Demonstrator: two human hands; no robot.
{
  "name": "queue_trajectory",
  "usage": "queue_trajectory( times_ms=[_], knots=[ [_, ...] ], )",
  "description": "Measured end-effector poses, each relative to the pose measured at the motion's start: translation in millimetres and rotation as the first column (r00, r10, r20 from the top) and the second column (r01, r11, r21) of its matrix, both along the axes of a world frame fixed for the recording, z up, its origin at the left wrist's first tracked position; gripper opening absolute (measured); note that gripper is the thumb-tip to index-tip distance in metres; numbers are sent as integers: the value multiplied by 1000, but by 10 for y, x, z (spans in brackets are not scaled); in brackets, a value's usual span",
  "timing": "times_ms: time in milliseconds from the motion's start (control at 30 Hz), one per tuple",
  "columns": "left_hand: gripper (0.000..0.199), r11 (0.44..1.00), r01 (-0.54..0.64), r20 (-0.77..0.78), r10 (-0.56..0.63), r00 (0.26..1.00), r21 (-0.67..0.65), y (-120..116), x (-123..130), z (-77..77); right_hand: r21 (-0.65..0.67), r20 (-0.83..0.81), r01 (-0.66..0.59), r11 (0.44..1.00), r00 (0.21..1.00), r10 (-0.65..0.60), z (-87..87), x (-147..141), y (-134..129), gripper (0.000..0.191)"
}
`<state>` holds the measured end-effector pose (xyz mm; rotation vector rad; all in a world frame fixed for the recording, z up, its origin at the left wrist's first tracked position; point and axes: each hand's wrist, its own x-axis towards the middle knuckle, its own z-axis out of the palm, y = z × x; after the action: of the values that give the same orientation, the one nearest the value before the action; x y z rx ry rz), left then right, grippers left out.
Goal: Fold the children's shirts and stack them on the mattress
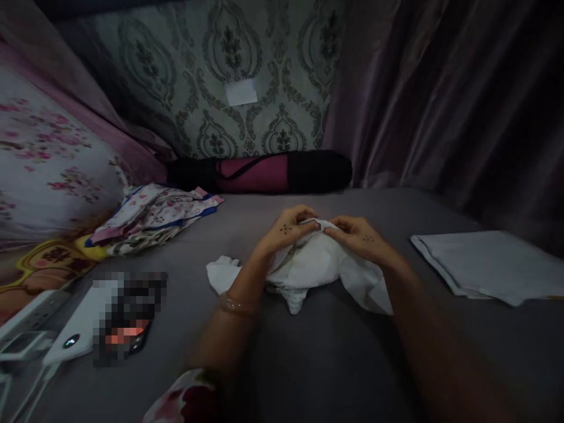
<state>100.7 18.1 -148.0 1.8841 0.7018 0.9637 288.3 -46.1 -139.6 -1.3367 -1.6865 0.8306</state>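
Note:
A rumpled white garment [315, 261] lies on the grey bed surface [308, 364] in front of me, its top edge raised a little. My left hand [288, 230] pinches that edge between thumb and fingers. Close beside it, my right hand [356, 235] grips the same edge, the two thumbs almost meeting. Sleeve-like parts of the cloth spread out to either side, partly behind my forearms. A textured pale piece pokes out at the bottom of the garment.
To the right sits a folded pale cloth [489, 261]. Patterned clothes [158, 214] are piled at the left, near a floral pillow [57, 158]. A white device [79, 329], a blurred-out object and a power strip [44, 314] with cables lie front left. A black-and-maroon long bag [264, 173] lines the wall.

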Motion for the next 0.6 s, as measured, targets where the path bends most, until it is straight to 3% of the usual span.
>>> queue_trajectory(
  times_ms=[133,233,333,400,500,600],
  knots=[
    [32,999,-42,-119,44,992,18,99,-248,14,19,0,187,982,982,-187,-63,43,68,39],
    [38,996,-68,-255,81,964,59,102,-402,86,32,-16,235,971,972,-235,-89,91,81,42],
    [30,982,-133,-339,173,925,138,31,-452,194,39,-37,264,964,964,-263,-116,122,91,43],
    [24,989,-94,-405,133,905,113,-37,-432,250,41,-54,289,956,956,-287,-125,135,97,42],
    [26,999,44,-564,-31,825,10,-106,-368,259,27,-79,321,947,945,-318,-105,151,99,39],
    [33,999,18,-692,10,722,33,-93,-320,187,3,-101,357,934,929,-355,-62,182,90,39]
  ],
)
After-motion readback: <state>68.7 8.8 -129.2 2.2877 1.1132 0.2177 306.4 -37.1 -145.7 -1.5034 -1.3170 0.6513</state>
